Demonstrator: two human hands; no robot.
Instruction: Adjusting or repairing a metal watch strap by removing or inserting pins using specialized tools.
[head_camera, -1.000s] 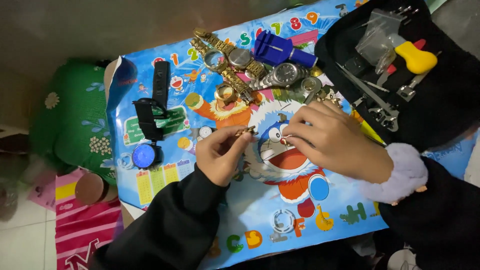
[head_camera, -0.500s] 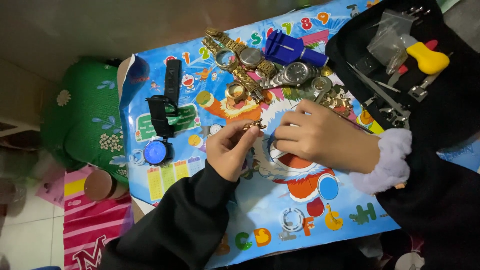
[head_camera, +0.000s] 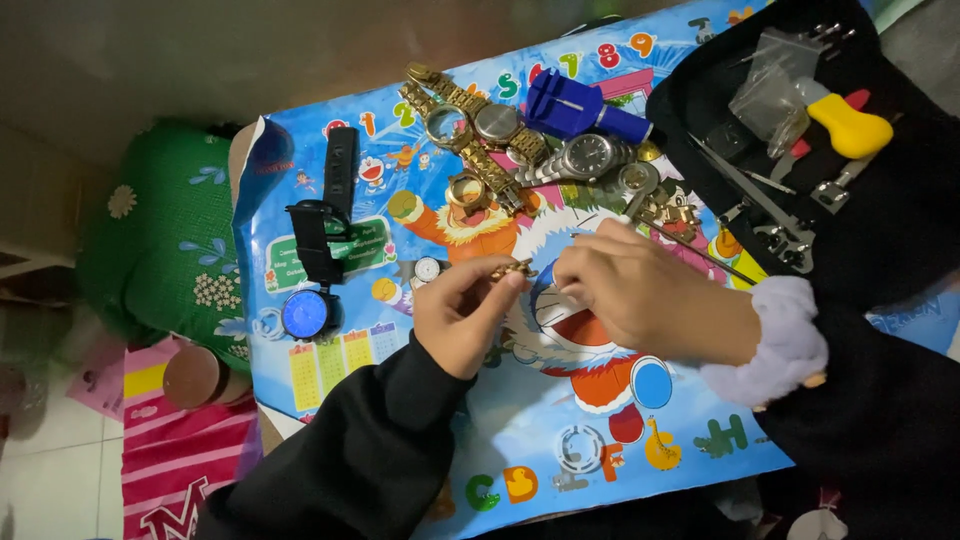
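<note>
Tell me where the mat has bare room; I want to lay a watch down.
Free: the mat below the left hand and right hand. Crowded: the top, with gold watches and blue tool.

I see both arms in long black sleeves. My left hand (head_camera: 462, 318) is bare; my right hand (head_camera: 640, 300) has a fluffy lilac scrunchie (head_camera: 775, 340) at its wrist.

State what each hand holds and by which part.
The left hand pinches a gold watch-band piece by its left end, between thumb and fingertips. The right hand meets it at the other end; its own grip is hidden.
</note>
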